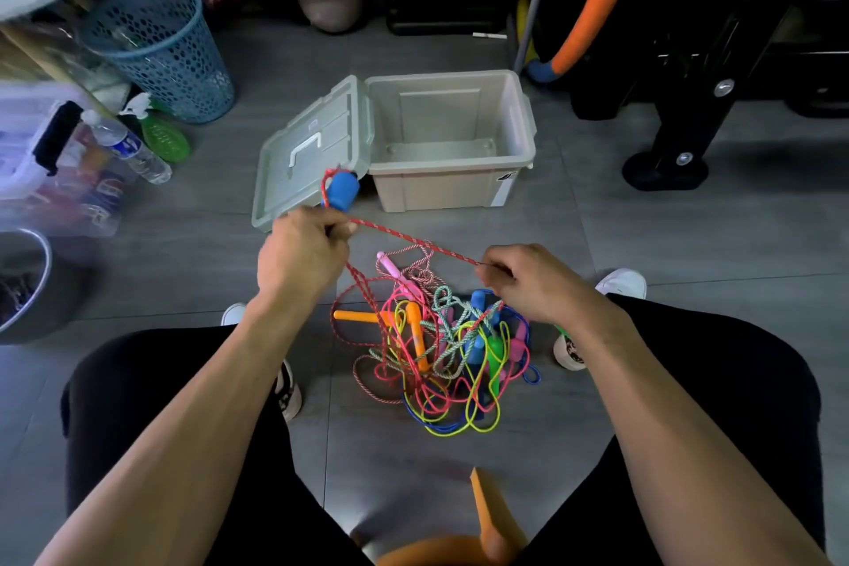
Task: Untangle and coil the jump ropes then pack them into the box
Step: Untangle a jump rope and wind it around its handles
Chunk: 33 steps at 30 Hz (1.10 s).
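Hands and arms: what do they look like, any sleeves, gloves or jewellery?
Both arms are bare from the lower edge of the picture to the wrists: no sleeves in view. The left hand and right hand are ungloved, with no watch, ring or band on the sides that show. No markings can be seen.

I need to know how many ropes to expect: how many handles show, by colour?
Blue handles: 2, one gripped by the left hand, one in the pile
Orange handles: 2
Pink handle: 1
Green handle: 1
Total: 6 plainly showing; the tangle may hide more.
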Motion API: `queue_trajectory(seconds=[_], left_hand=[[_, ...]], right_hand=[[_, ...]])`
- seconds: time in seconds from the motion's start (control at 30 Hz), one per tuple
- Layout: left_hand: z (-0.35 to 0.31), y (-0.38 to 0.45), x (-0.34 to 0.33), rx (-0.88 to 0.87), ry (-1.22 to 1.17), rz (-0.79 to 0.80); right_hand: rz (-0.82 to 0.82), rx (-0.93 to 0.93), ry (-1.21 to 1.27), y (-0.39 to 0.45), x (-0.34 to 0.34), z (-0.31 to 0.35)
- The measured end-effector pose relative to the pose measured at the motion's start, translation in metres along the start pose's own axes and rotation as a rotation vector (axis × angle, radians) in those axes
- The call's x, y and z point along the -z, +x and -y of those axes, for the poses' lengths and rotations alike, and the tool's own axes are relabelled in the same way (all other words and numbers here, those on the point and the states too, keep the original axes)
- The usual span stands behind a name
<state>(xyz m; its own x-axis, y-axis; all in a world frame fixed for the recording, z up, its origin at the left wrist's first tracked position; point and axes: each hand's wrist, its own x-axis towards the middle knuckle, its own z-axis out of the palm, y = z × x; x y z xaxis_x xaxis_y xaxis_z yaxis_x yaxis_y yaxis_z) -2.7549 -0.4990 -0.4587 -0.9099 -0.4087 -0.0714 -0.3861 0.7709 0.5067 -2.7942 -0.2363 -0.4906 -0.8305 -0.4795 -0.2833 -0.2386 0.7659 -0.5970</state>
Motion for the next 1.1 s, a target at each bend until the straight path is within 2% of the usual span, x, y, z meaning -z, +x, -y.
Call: queue_trajectory(seconds=[0.13,0.33,0.47,0.53,0.63,0.8,0.93,1.1], left_hand=[[0.008,-0.01,-0.014,-0.014,0.275,0.352],[-0.015,-0.034,-0.022,-0.409,0.024,0.484],[-0.02,-0.037,-0.022,-0.416,-0.031,0.6],[-0.018,-0.035,-0.022,-0.411,-0.059,0.596],[-0.016,-0.036,-0.026,-0.443,-0.139,0.508],[-0.024,-0.037,-0.019,-0.314,-0.326,0.343],[-0.025,-0.041,-0.016,-0.302,-0.343,0.361],[-0.023,-0.032,-0.014,-0.192,-0.353,0.306]], right_hand=[[0.02,0.101,0.069,-0.007,-0.004,0.011],[0.106,0.196,0.143,-0.01,-0.018,0.03],[0.039,0.197,0.197,-0.013,-0.017,0.028],[0.008,0.189,0.212,-0.014,-0.016,0.024],[-0.003,0.199,0.216,-0.014,-0.018,0.023],[0.052,0.16,0.178,-0.014,-0.024,0.015],[0.12,0.075,0.114,-0.014,-0.028,0.004],[0.108,0.015,0.235,-0.013,-0.019,0.004]])
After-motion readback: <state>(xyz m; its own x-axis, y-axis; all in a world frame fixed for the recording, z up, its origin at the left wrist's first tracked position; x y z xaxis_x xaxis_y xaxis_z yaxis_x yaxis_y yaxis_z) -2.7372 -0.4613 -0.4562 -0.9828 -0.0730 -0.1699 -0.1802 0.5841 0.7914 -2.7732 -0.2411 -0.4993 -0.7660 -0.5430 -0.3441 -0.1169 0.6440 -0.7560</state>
